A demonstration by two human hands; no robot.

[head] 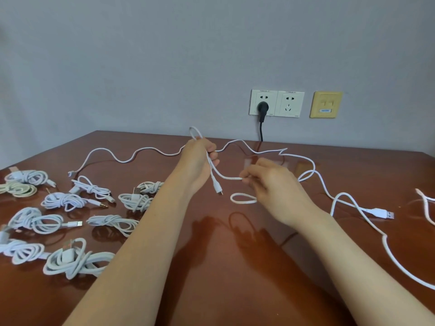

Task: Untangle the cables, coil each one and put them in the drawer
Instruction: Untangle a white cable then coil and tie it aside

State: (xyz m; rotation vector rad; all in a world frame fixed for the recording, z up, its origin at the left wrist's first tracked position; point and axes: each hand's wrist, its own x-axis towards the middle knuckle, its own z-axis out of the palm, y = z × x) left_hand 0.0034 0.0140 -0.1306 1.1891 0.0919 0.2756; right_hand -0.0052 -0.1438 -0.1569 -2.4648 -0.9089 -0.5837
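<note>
My L hand (200, 156) is fisted round the white USB cable (227, 177), w/ a loop sticking out above and the small plug hanging below. R hand (266, 182) pinches the same cable over the wooden table (211, 267). Coiled cables (70, 257) lie to the left.

You are at an indoor desk station of the office or study-room kind: a glossy red-brown wooden desk (211, 267) stands against a plain grey painted wall (164, 55). On that wall, just above the desk's far edge, you have a white double power socket (276, 103) with a black plug (263, 107) inserted in its left half, and near it to the right a yellowed wall plate (326, 104) with two small ports and a blue label, the type fitted for data or telephone lines. The desk carries white coiled cables (75, 257) at the left and a loose cable (229, 178).
</note>
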